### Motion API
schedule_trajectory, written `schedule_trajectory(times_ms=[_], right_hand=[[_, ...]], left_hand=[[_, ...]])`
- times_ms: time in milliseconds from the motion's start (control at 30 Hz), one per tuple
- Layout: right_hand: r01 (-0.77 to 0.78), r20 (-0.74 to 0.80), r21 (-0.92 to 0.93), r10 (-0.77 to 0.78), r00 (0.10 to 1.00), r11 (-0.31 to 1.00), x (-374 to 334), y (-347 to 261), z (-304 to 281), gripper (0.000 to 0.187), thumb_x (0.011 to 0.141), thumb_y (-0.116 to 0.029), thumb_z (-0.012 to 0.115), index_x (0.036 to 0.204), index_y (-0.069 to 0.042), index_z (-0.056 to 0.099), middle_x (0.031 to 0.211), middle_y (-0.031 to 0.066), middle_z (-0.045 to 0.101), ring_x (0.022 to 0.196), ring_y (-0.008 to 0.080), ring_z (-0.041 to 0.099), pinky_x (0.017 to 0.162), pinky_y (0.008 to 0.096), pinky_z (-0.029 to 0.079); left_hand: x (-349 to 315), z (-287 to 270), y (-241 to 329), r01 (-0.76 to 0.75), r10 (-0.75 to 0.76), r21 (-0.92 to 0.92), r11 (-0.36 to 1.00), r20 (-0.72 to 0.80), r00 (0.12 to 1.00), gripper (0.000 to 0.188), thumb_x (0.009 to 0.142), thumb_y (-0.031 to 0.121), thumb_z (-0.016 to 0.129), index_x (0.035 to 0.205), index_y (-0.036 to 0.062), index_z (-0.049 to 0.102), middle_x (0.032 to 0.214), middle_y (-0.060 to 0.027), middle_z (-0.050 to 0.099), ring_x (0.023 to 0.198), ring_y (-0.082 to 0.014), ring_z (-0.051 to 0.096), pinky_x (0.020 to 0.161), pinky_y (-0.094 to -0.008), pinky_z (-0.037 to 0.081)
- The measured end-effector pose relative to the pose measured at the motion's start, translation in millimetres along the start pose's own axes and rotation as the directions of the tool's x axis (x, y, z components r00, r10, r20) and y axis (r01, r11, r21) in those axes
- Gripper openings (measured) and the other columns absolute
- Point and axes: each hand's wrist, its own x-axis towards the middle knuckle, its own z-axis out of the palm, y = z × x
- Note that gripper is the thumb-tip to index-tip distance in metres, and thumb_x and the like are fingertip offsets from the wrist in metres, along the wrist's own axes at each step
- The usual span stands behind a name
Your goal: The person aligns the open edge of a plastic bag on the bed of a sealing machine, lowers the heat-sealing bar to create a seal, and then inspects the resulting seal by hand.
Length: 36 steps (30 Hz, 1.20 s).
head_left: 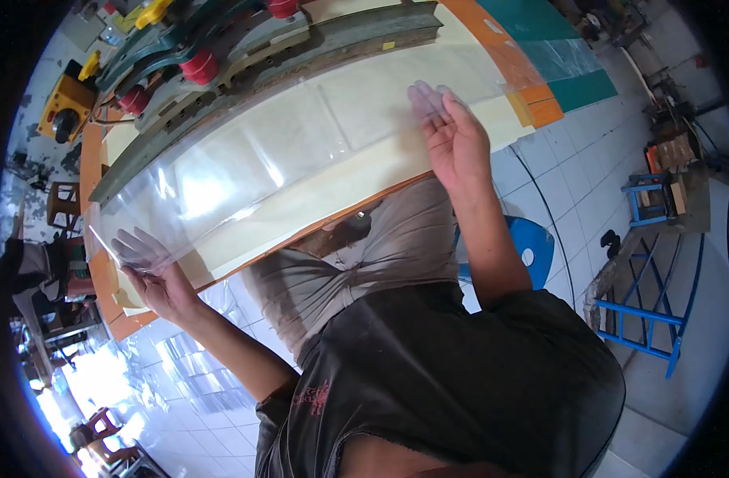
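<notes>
A long, clear plastic sheet (293, 135) with glossy reflections and faint crosswise seams stretches between my hands over a pale cream work surface (300, 191). My left hand (159, 279) holds the sheet's near left end; its fingers show through the film. Toward the right end, my right hand (457, 142) holds the sheet, its fingertips seen through the plastic and its thumb raised alongside. Just beyond the sheet lies a long, grey-green metal bar (356, 36), part of a machine with red knobs (199, 67).
Orange board edges (531, 92) border the cream surface, and a green sheet (583, 92) lies at far right. A yellow box with a black knob (66, 107) stands at far left. A blue stool (531, 251) is beside my right leg. Clear plastic pieces (193, 366) lie on the white-tiled floor.
</notes>
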Motion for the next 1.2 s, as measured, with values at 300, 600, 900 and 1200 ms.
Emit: schedule_trajectory(times_ms=[300,600,900,1200], right_hand=[[-0.159,0.151,-0.192,0.190,0.970,0.968,-13.8,17.8,25.4,0.031,0.093,-0.012,0.054,0.117,0.007,0.047,0.111,0.0226,0.060,0.101,0.0292,0.063,0.089,0.0375,0.052],[-0.146,0.221,-0.305,0.219,0.950,0.941,-22.1,28.9,34.0,0.027,0.095,-0.015,0.053,0.113,0.006,0.052,0.103,0.0196,0.064,0.092,0.0261,0.066,0.082,0.0352,0.055],[-0.138,0.248,-0.315,0.222,0.943,0.939,-26.5,23.9,35.9,0.030,0.094,-0.007,0.047,0.119,0.009,0.049,0.106,0.0222,0.063,0.094,0.0271,0.065,0.084,0.0356,0.054],[-0.124,0.264,-0.291,0.204,0.943,0.949,-29.7,11.8,36.5,0.031,0.092,-0.005,0.046,0.119,0.008,0.052,0.108,0.0223,0.063,0.095,0.0260,0.065,0.085,0.0356,0.054]], left_hand=[[38.8,-47.1,144.2,-0.137,0.193,0.223,0.965,-0.254,0.948,0.047,0.092,0.003,0.049,0.136,-0.0058,0.036,0.143,-0.0190,0.038,0.133,-0.0337,0.034,0.113,-0.0522,0.025],[-39.9,23.9,77.0,0.032,0.142,0.624,0.780,-0.227,0.963,0.063,0.092,0.015,0.048,0.140,-0.0132,0.017,0.144,-0.0326,0.021,0.139,-0.0387,0.019,0.117,-0.0479,0.015],[-90.8,42.3,-42.4,-0.291,0.079,0.849,0.441,0.286,0.955,0.039,0.093,0.025,0.041,0.116,-0.0064,0.049,0.109,-0.0200,0.061,0.110,-0.0269,0.057,0.101,-0.0397,0.040],[-105.3,34.4,-219.7,0.734,-0.769,0.550,0.398,-0.235,0.594,0.064,0.097,0.029,0.050,0.143,-0.0048,0.023,0.130,-0.0167,0.049,0.123,-0.0242,0.047,0.105,-0.0361,0.038]])
